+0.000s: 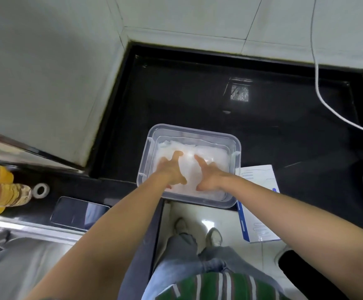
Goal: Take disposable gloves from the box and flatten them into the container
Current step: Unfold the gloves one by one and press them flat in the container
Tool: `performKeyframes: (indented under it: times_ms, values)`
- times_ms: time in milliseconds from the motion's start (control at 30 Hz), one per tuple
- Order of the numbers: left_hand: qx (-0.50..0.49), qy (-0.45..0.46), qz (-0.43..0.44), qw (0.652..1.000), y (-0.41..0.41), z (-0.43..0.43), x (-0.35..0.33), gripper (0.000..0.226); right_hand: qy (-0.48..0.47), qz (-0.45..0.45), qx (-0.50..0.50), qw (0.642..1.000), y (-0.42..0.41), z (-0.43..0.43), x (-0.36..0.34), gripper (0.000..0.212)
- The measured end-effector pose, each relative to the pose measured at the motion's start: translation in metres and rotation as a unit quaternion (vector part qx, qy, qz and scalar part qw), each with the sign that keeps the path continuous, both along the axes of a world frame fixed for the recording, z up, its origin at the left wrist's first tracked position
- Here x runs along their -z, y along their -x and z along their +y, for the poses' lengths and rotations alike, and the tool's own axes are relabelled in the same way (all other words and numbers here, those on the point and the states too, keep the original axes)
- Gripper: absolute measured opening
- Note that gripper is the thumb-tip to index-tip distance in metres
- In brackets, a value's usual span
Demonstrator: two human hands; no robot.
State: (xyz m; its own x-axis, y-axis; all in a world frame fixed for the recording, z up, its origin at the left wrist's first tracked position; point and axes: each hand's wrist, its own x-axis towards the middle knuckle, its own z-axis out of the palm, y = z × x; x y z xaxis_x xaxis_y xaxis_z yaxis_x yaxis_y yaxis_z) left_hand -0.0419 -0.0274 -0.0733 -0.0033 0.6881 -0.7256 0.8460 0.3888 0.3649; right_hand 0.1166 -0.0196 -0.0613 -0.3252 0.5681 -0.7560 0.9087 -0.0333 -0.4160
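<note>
pressing gloves [212, 151] flat, container [187, 132] lying crosswise

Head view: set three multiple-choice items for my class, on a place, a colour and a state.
1. The glove box lies where from the container? A left B right C inside
2. The countertop is: A white B red C black
3. The left hand and right hand are: A pressing on the gloves B lifting the container C hanging idle
Answers: B, it sits by the container's right edge; C, the surface is glossy black; A, spread fingers lie on the gloves.
</note>
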Motion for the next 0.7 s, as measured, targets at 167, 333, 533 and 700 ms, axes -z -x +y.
performKeyframes:
  times_ms: [167, 333, 533, 700]
  values:
    - [0.056, 0.025, 0.037, 0.997, -0.004, -0.003, 0.006, 0.110, 0.003, 0.010, 0.009, 1.000, 0.003, -0.001, 0.001, 0.107]
    - [0.052, -0.039, 0.076, 0.995, -0.007, -0.007, -0.002, 0.081, -0.050, 0.071, 0.052, 0.995, -0.003, 0.005, -0.020, 0.070]
    - [0.011, -0.199, 0.119, 0.973, -0.034, -0.011, -0.046, 0.029, -0.212, 0.241, 0.188, 0.928, -0.037, 0.005, -0.054, 0.019]
    - [-0.026, -0.303, 0.058, 0.951, -0.092, -0.025, -0.075, 0.023, -0.294, 0.221, 0.248, 0.896, -0.098, -0.011, -0.052, 0.015]
